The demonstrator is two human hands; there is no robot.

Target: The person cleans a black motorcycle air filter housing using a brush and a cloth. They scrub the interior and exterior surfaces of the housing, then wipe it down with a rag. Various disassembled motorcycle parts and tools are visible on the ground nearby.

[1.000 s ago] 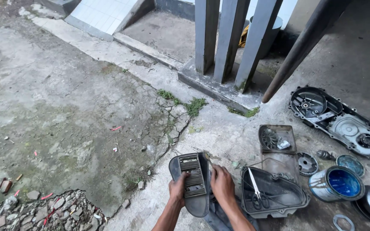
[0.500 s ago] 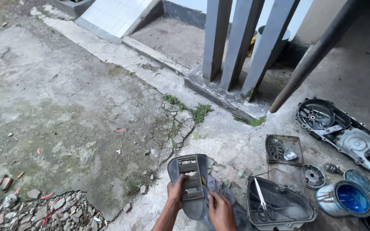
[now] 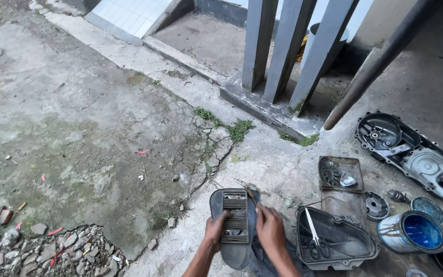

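Note:
I hold a dark grey plastic vented cover (image 3: 234, 202) upright on the concrete near the bottom middle of the head view. My left hand (image 3: 215, 229) grips its left edge, fingers over the ribbed slats. My right hand (image 3: 269, 228) holds its right edge and pinches a small brush-like tool (image 3: 253, 196) against the cover's upper right. Just to the right lies a black plastic housing (image 3: 355, 249) with scissors (image 3: 316, 238) resting inside it.
A tin with blue paint inside (image 3: 412, 232), a small tray of metal parts (image 3: 340, 173) and a large engine case cover (image 3: 411, 154) lie at the right. Grey slanted pillars (image 3: 285, 48) and a pole (image 3: 380, 59) rise behind. Rubble (image 3: 52, 251) sits bottom left.
The view has shifted left and down. My right hand has moved up the cover's right edge and now holds the small tool at its top; the cover stays between both hands.

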